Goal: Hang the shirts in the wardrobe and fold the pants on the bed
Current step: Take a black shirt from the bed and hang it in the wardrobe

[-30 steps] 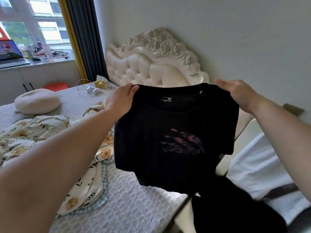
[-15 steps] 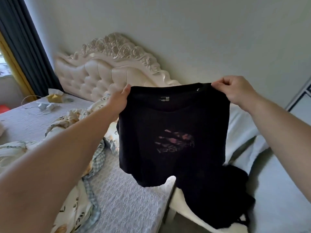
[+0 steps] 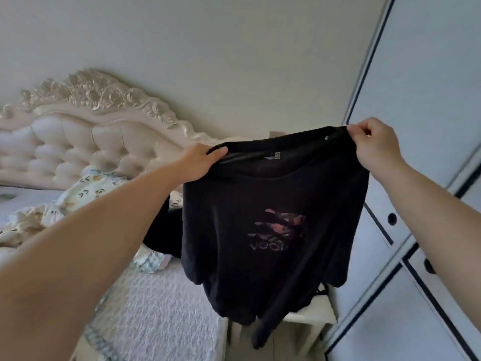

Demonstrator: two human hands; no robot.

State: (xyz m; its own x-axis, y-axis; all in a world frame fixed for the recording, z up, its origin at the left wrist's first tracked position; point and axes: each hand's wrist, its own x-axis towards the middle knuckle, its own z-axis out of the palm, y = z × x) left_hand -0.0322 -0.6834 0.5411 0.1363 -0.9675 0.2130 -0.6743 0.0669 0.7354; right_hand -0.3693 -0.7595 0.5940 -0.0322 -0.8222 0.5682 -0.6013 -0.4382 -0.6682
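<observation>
A black T-shirt (image 3: 270, 217) with a pink and grey chest print hangs spread in the air in front of me. My left hand (image 3: 201, 162) grips its left shoulder at the collar, and my right hand (image 3: 374, 144) pinches its right shoulder a little higher. The shirt's hem dangles over the bed's (image 3: 156, 316) right edge and a white bedside table (image 3: 309, 319). Another dark garment (image 3: 162, 230) lies on the bed behind my left forearm. The pale wardrobe (image 3: 426, 105) with dark-trimmed doors stands at the right.
A cream tufted headboard (image 3: 86, 136) with carved top backs the bed against the wall. A floral quilt (image 3: 86, 188) is bunched at the bed's left. The wardrobe doors appear shut, with round dark handles (image 3: 392, 218).
My view has swung to the right, away from the window and toward the wardrobe. Both hands keep their hold and have carried the shirt rightward, past the bed's edge.
</observation>
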